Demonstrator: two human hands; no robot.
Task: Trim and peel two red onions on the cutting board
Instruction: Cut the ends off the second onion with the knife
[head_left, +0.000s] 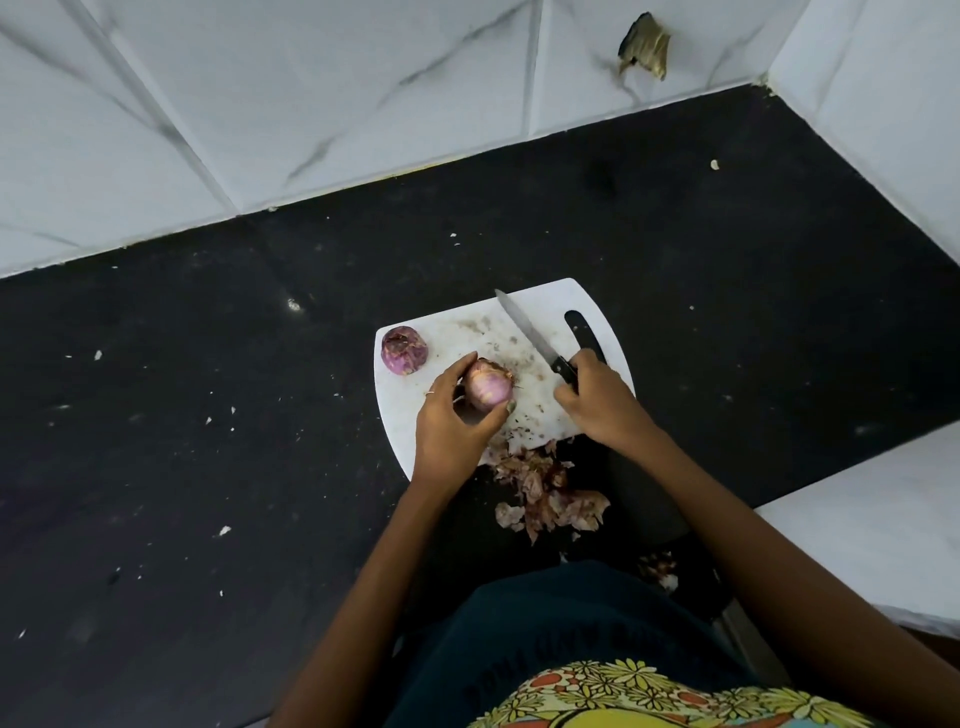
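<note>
Near the middle of the frame a white plastic cutting board with a slot handle (524, 322) lay on the black speckled stone worktop (208, 415). The left hand (457, 415) had its grip closed around a pale purple red onion with loose papery skin (485, 392), fingers curled over its left and upper side and the thumb under its lower right edge, holding it on the board just left of centre. The right hand (597, 400) had its grip clenched on the black handle of a kitchen knife with a pointed steel blade (524, 332); the blade ran up and to the left across the board, its tip near the board's upper edge, apart from the held onion. A second, darker purple red onion (404, 351) sat alone in the board's upper left corner, touched by neither hand. A heap of dry brownish-pink onion skins (545, 493) lay on the worktop against the board's lower edge, between the two forearms. White marble-look wall tiles (311, 104) filled the top of the frame.
</note>
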